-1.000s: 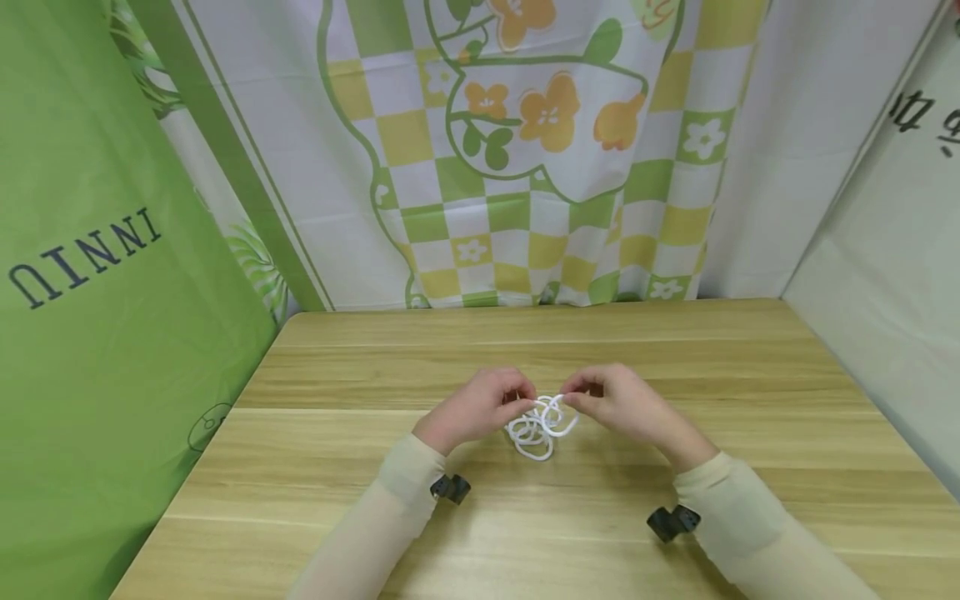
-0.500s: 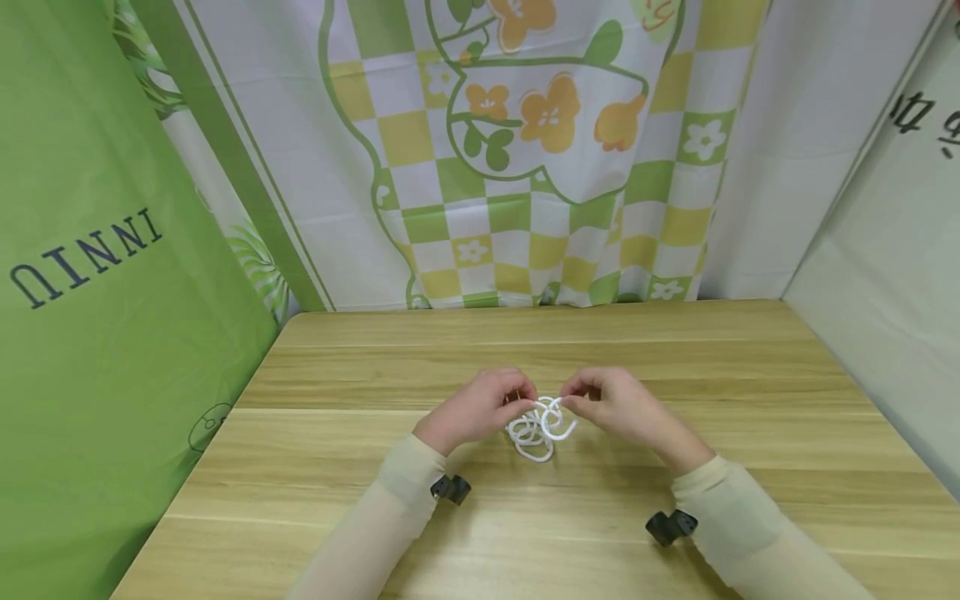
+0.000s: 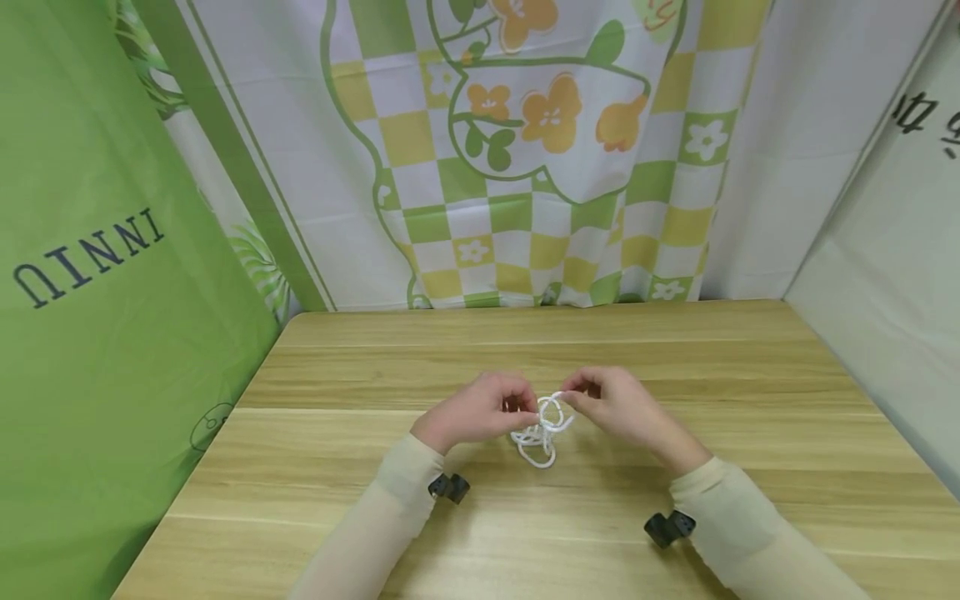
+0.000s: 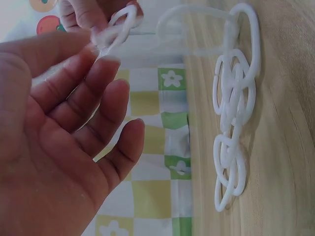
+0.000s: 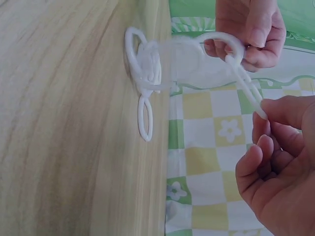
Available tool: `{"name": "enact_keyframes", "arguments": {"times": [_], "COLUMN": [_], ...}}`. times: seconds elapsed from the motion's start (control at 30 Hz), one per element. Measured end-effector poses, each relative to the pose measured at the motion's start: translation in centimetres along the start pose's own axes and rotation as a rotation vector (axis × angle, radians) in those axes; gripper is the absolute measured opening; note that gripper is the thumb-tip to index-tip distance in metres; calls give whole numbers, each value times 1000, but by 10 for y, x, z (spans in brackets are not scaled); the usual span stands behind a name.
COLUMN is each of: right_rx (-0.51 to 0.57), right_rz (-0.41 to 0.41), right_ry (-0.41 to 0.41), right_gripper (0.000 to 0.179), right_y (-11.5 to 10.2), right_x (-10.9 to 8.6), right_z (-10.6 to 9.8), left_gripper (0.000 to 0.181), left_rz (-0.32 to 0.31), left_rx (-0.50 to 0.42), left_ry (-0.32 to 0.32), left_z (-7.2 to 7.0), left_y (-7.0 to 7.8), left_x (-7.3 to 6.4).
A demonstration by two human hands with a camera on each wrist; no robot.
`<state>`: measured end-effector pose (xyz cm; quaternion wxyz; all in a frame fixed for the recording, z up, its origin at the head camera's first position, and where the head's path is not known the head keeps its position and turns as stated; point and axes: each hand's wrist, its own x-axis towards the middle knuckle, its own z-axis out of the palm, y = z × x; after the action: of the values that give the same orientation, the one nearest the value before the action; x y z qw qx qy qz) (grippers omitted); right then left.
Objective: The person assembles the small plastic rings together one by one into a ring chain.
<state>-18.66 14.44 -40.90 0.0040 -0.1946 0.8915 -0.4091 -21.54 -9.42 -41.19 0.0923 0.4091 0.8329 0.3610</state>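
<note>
White oval plastic chain links lie in a loose heap on the table below both hands. My left hand pinches one link between thumb and forefinger, its other fingers loosely bent in the left wrist view. Facing it, my right hand pinches a joined link by its end, with thumb and forefinger. Between the hands the raised links hang just above the heap, blurred in the right wrist view. Most links rest hooked together on the wood.
The wooden table reaches back to a checked, flowered curtain. A green cloth hangs at the left, and a pale cloth at the right. Small black cameras are strapped to both wrists.
The left thumb has come slightly lower and the left fingers have shifted on the link. The raised links have turned and swung between the hands, and the heap's left part has drawn in.
</note>
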Motion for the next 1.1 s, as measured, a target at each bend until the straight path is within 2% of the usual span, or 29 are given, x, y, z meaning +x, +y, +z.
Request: {"name": "enact_keyframes", "arguments": {"times": [0.07, 0.2, 0.3, 0.43, 0.57, 0.7, 0.8, 0.97, 1.1], "right_rx": [18, 66, 119, 208, 332, 426, 365, 124, -68], "right_rz": [18, 23, 25, 30, 22, 47, 98, 162, 154], "right_ry": [22, 69, 98, 123, 106, 35, -38, -130, -197], "right_gripper": [9, 10, 10, 9, 11, 18, 21, 14, 10], "right_y": [-1, -4, -7, -8, -5, 2, 11, 28, 35], "right_x": [0, 2, 3, 5, 7, 10, 13, 22, 30], "right_z": [0, 1, 3, 5, 9, 12, 13, 18, 23], "left_gripper": [10, 16, 14, 8, 8, 8, 8, 6, 6], "left_rz": [-24, -64, -59, -36, -38, -55, -64, -69, -70], "left_rx": [-21, 1, 12, 16, -2, -20, -21, -10, 1], "left_ry": [2, 73, 120, 141, 154, 186, 207, 218, 222], "left_z": [-1, -2, -3, -4, -6, -10, -14, -19, -20], "left_y": [0, 1, 1, -1, -3, -6, -7, -8, -7], "left_x": [0, 0, 1, 0, 0, -2, -3, -5, -5]}}
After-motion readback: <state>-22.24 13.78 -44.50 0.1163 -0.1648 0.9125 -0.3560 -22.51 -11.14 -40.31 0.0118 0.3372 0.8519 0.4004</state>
